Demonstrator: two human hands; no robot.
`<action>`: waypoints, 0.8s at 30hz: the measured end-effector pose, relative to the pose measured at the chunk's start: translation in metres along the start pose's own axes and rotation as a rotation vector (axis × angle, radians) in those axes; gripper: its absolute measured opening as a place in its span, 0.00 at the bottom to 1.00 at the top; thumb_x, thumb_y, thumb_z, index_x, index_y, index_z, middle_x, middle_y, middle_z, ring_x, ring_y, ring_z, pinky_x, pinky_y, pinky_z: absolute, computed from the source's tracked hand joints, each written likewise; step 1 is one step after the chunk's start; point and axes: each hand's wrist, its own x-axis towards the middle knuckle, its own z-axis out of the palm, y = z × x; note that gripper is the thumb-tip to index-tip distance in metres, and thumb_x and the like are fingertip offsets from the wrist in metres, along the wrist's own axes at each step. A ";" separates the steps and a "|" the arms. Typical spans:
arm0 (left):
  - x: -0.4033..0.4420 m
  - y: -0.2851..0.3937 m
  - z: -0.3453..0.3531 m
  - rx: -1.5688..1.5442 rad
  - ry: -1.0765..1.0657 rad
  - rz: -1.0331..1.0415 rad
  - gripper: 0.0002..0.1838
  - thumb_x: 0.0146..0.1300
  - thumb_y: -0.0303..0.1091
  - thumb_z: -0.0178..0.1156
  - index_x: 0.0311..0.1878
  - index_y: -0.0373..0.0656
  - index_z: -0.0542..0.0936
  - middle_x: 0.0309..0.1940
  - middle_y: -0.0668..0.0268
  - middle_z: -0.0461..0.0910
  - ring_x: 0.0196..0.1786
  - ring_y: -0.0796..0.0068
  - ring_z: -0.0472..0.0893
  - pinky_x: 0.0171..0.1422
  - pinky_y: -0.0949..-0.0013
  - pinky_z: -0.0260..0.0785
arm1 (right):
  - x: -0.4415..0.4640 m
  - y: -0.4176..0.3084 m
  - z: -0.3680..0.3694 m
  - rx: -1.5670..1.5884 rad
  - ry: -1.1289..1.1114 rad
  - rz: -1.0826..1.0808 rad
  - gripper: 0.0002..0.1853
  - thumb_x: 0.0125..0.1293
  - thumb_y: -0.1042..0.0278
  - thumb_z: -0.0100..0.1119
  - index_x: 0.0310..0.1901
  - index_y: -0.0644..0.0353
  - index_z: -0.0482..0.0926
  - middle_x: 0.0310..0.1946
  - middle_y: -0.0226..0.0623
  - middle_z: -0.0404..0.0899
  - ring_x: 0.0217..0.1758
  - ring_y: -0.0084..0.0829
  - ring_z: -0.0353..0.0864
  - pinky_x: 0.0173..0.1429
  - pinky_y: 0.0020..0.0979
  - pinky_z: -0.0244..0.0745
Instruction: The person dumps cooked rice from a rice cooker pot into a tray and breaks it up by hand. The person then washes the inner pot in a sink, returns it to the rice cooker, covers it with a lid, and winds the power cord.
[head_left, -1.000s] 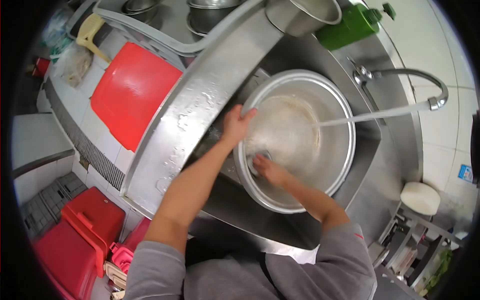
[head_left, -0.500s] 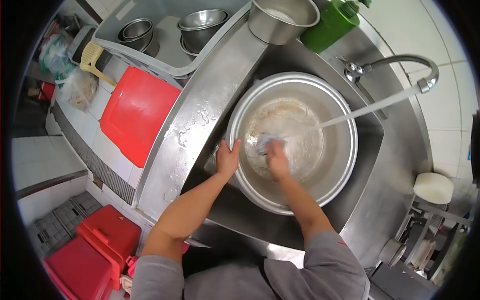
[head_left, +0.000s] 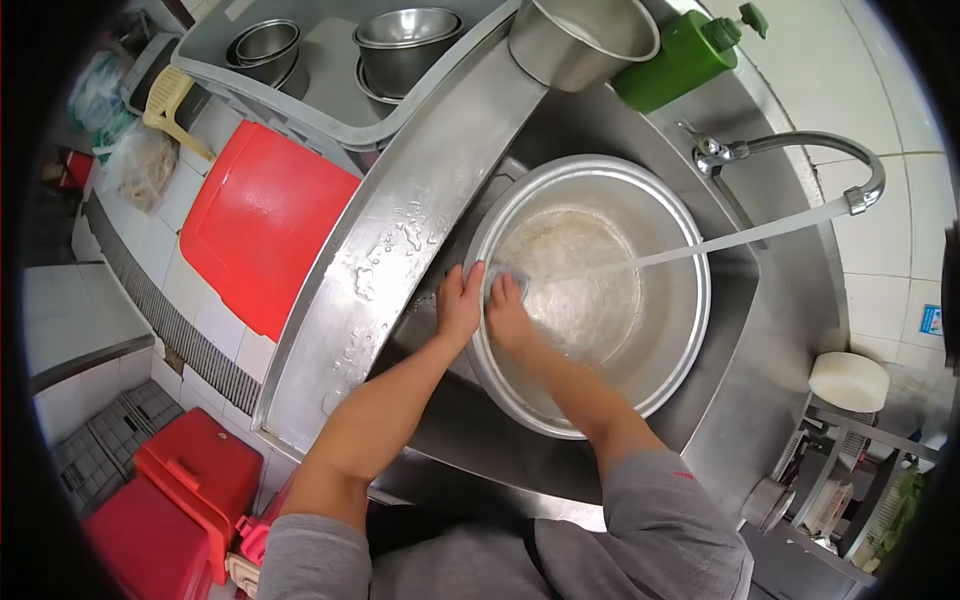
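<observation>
One large pot [head_left: 665, 275] and one tap [head_left: 712, 152] are counted at the sink [head_left: 738, 285]; one left hand [head_left: 460, 305], one right hand [head_left: 508, 314] and one grey pad [head_left: 521, 282] are recorded at the pot's left edge; two bowl stacks [head_left: 408, 55] in one grey tub [head_left: 370, 132].

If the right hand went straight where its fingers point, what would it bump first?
Probably the pot: its inside wall lies just ahead of the right hand and its grey pad. They may be touching already; depth is unclear.

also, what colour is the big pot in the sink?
The big pot is silver-grey; best seen in the head view.
</observation>
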 end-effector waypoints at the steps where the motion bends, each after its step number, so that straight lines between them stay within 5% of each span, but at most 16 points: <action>1: -0.001 0.000 0.000 0.013 0.006 -0.011 0.21 0.59 0.46 0.51 0.24 0.34 0.69 0.17 0.52 0.69 0.21 0.57 0.67 0.29 0.61 0.59 | 0.001 0.004 -0.008 -0.006 0.001 -0.006 0.19 0.52 0.72 0.44 0.43 0.81 0.69 0.54 0.61 0.58 0.59 0.56 0.56 0.63 0.49 0.50; 5: -0.002 0.006 0.005 -0.056 -0.019 -0.019 0.22 0.59 0.47 0.50 0.24 0.35 0.69 0.18 0.53 0.70 0.22 0.57 0.69 0.30 0.62 0.61 | 0.031 0.052 -0.015 -0.203 0.007 -0.106 0.18 0.52 0.71 0.44 0.42 0.76 0.71 0.50 0.57 0.66 0.59 0.53 0.59 0.62 0.51 0.51; 7: -0.009 0.015 0.004 -0.048 -0.047 -0.068 0.22 0.59 0.48 0.50 0.25 0.35 0.70 0.18 0.53 0.71 0.23 0.57 0.70 0.30 0.62 0.61 | 0.067 0.095 -0.029 -0.256 -0.221 0.216 0.18 0.51 0.70 0.45 0.43 0.72 0.72 0.48 0.54 0.69 0.57 0.50 0.61 0.59 0.49 0.56; 9: -0.004 0.000 0.006 0.001 -0.054 -0.044 0.23 0.59 0.50 0.49 0.26 0.35 0.71 0.17 0.53 0.70 0.22 0.57 0.71 0.29 0.63 0.62 | 0.063 0.150 -0.040 -0.330 -0.024 0.244 0.17 0.51 0.70 0.45 0.40 0.68 0.75 0.46 0.53 0.70 0.52 0.48 0.66 0.53 0.47 0.60; 12: -0.004 0.011 0.004 -0.006 -0.049 -0.029 0.23 0.59 0.49 0.50 0.27 0.34 0.71 0.15 0.52 0.70 0.22 0.55 0.72 0.28 0.61 0.62 | 0.072 0.154 -0.068 -0.212 -0.199 0.550 0.14 0.51 0.69 0.45 0.33 0.66 0.79 0.43 0.52 0.71 0.47 0.47 0.67 0.48 0.47 0.62; 13: -0.003 0.012 0.004 -0.011 -0.049 -0.024 0.23 0.59 0.49 0.50 0.27 0.34 0.71 0.15 0.52 0.70 0.22 0.55 0.72 0.28 0.61 0.62 | 0.071 0.163 -0.034 -0.175 0.001 0.529 0.12 0.50 0.70 0.46 0.27 0.65 0.80 0.37 0.50 0.72 0.43 0.46 0.67 0.45 0.46 0.63; 15: -0.004 0.014 0.004 0.041 -0.036 -0.028 0.22 0.59 0.49 0.50 0.26 0.34 0.71 0.14 0.52 0.70 0.21 0.53 0.72 0.28 0.59 0.61 | 0.069 0.117 -0.016 -0.163 0.059 0.283 0.12 0.51 0.70 0.45 0.24 0.66 0.79 0.37 0.50 0.70 0.43 0.48 0.67 0.46 0.44 0.64; 17: -0.007 0.014 0.003 0.067 -0.023 -0.009 0.22 0.58 0.48 0.50 0.25 0.34 0.71 0.15 0.51 0.70 0.21 0.52 0.72 0.28 0.58 0.61 | 0.054 0.041 -0.018 -0.192 -0.093 0.178 0.13 0.52 0.70 0.45 0.32 0.68 0.77 0.40 0.50 0.68 0.45 0.49 0.66 0.49 0.42 0.64; 20: -0.003 0.009 0.008 0.045 0.029 0.062 0.22 0.58 0.48 0.50 0.25 0.34 0.71 0.15 0.50 0.70 0.22 0.51 0.71 0.29 0.57 0.61 | 0.038 0.049 -0.033 0.034 -0.060 0.139 0.16 0.52 0.70 0.45 0.41 0.71 0.72 0.43 0.51 0.66 0.46 0.49 0.65 0.51 0.42 0.63; 22: -0.002 0.002 0.009 0.035 -0.008 -0.009 0.22 0.58 0.48 0.50 0.25 0.34 0.71 0.15 0.51 0.70 0.21 0.51 0.71 0.29 0.56 0.61 | 0.054 0.099 -0.008 0.254 0.032 0.586 0.20 0.52 0.70 0.46 0.47 0.71 0.67 0.42 0.50 0.67 0.48 0.47 0.65 0.50 0.41 0.64; 24: -0.004 0.018 0.004 0.066 -0.005 -0.016 0.22 0.58 0.49 0.50 0.26 0.34 0.71 0.14 0.51 0.69 0.21 0.51 0.71 0.28 0.56 0.60 | 0.063 0.130 -0.037 0.011 0.177 0.469 0.16 0.53 0.68 0.45 0.41 0.70 0.72 0.41 0.48 0.68 0.47 0.46 0.65 0.49 0.41 0.63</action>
